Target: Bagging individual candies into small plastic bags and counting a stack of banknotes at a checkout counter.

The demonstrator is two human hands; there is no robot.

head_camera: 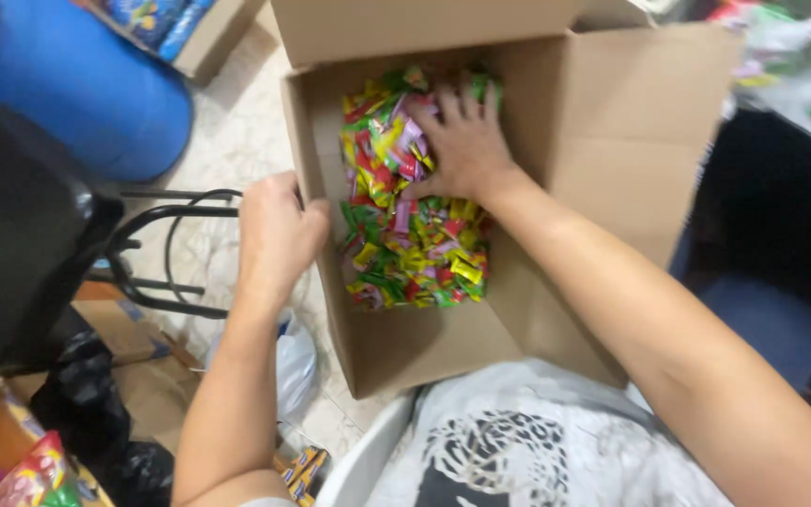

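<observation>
In the head view, an open cardboard box (603,141) sat on the floor in front of the person, its flaps folded outward. Inside lay a pile of small wrapped candies (415,249) in green, yellow, red and pink, heaped against the left wall of the box and running from its far end toward the near end.

The right hand (462,141) reached down into the box and lay palm-down on the far part of the pile. Its fingers (448,103) were spread and slightly curled over the wrappers, pressing into them; whether any candy was actually pinched underneath could not be told.

The left hand (274,230) was at the left wall of the box, about midway along it. Its fingers were clenched over the cardboard rim, thumb side toward the inside, grasping the edge.

Left of the box stood a black chair (25,235) with a curved metal frame, and beyond it a blue barrel (77,89). A second cardboard carton (204,38) with colourful packs lay at the far left. Near the left forearm, a white plastic bag (295,361) and a black bag (86,404) lay on the pale tiled floor (237,141). The person's white printed shirt (518,441) filled the near edge.
</observation>
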